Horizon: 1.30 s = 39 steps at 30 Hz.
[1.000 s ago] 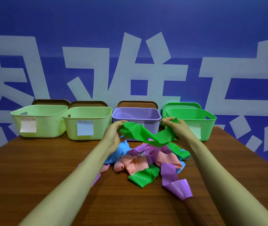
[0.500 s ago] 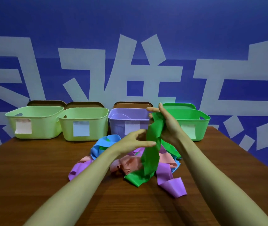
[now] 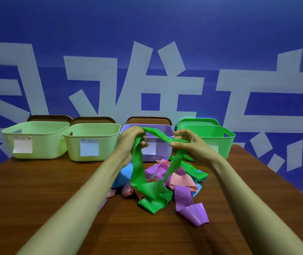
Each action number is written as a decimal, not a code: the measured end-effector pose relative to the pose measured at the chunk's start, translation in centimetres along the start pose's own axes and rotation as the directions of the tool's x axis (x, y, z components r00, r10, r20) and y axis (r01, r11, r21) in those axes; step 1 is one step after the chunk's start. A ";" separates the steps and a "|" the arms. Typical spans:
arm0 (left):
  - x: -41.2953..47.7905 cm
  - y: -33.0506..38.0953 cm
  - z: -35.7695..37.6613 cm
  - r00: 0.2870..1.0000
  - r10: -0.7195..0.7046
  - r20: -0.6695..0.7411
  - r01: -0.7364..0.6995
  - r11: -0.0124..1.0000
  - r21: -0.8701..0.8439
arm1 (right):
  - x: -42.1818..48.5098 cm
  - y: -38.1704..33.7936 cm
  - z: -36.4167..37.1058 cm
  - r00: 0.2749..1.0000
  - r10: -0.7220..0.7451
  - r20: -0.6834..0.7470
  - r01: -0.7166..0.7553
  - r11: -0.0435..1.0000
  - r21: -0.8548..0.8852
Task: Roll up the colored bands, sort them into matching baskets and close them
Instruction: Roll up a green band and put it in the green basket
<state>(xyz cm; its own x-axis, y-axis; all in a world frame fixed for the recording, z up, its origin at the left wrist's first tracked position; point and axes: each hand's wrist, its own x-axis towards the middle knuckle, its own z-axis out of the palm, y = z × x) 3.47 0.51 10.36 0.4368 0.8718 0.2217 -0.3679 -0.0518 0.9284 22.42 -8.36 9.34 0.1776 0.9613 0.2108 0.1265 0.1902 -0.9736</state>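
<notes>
Wooden table [image 3: 36, 190], four open baskets along the back. Green basket [image 3: 209, 138] just behind right hand [image 3: 191, 150], nearer it than left hand [image 3: 128, 144]. Both pinched on green band [image 3: 137, 168], draped between, loop sagging onto pile [image 3: 174, 179].

The scene was evenly and rather dimly lit, with a cool cast given by the blue wall [image 3: 239, 34]. Soft, faint shadows were thrown on the wooden table [image 3: 36, 190] beneath the forearms and the pile of bands [image 3: 176, 181]. No hard glare was seen; only a dull sheen was carried by the table. Wide-angle distortion was shown at the edges, where the forearms were stretched. Slight softness was noted throughout, and the labels on the baskets [image 3: 36, 137] were rendered unreadable.
</notes>
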 end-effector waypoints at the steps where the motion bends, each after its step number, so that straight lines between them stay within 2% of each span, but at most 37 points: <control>1: 0.0 0.4 -0.4 0.996 -0.070 0.048 0.073 0.995 -0.073 | -0.1 0.0 -0.3 1.000 -0.021 0.013 0.021 1.000 -0.023; 4: -0.3 1.0 -1.6 0.971 -0.177 0.160 0.200 0.970 -0.141 | -0.2 -0.3 -0.8 0.995 -0.080 0.056 0.090 0.973 -0.210; 6: -0.4 1.2 -2.1 0.966 -0.194 0.172 0.215 0.970 -0.115 | -0.1 -0.5 -1.2 0.995 -0.068 0.073 0.083 0.972 -0.221; 8: -0.5 1.2 -2.6 0.966 -0.204 0.157 0.220 0.971 -0.089 | -0.1 -0.9 -1.3 0.996 -0.067 0.057 0.075 0.986 -0.152; 10: -0.4 0.9 -3.2 0.965 -0.219 0.145 0.228 0.972 -0.049 | -0.1 -1.3 -1.4 0.998 -0.019 0.055 0.019 1.000 0.004; 13: -0.3 0.3 -3.9 0.957 -0.228 0.177 0.218 0.973 0.071 | -0.3 -1.3 -1.3 0.985 0.079 0.156 -0.115 0.965 0.234; 16: -0.4 0.3 -4.0 0.950 -0.244 0.196 0.228 0.968 0.103 | -0.6 -1.7 -0.9 0.956 0.126 0.265 -0.190 0.954 0.232; 19: -0.8 0.3 -4.0 0.937 -0.279 0.211 0.269 0.960 0.075 | -0.5 -1.6 -0.5 0.946 0.199 0.257 -0.260 0.938 0.231; 22: -0.9 -0.4 -3.3 0.909 -0.331 0.255 0.295 0.941 0.167 | 0.0 -1.1 0.2 0.963 0.133 0.232 -0.187 0.956 0.225; 25: -1.2 -1.1 -1.5 0.917 -0.318 0.241 0.238 0.921 0.310 | 0.3 -0.9 1.2 0.971 0.063 0.231 -0.113 0.972 0.208; 27: -1.1 -1.3 -0.6 0.926 -0.290 0.240 0.213 0.930 0.300 | 0.5 -0.9 1.7 0.972 0.047 0.230 -0.099 0.970 0.220; 30: -1.0 -0.7 0.4 0.953 -0.256 0.160 0.223 0.954 0.198 | 0.8 -0.9 1.9 0.984 0.008 0.181 -0.053 0.968 0.246; 31: -1.0 -0.5 0.5 0.961 -0.240 0.139 0.206 0.953 0.221 | 0.9 -0.9 1.8 0.986 -0.005 0.166 -0.035 0.971 0.235; 34: -1.1 -0.3 0.6 0.969 -0.189 0.158 0.130 0.938 0.322 | 0.8 -1.0 1.8 0.990 -0.024 0.141 0.003 0.989 0.145; 39: -1.0 0.0 0.4 0.992 -0.090 0.083 0.066 0.965 0.256 | -0.4 -1.4 1.9 0.996 -0.037 0.086 0.035 0.999 0.024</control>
<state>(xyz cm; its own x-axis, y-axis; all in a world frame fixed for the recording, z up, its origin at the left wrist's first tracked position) 3.38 -0.52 10.25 0.5348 0.8295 0.1612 -0.1162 -0.1167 0.9863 20.34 -8.60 10.47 0.0880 0.9672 0.2384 0.1091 0.2285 -0.9674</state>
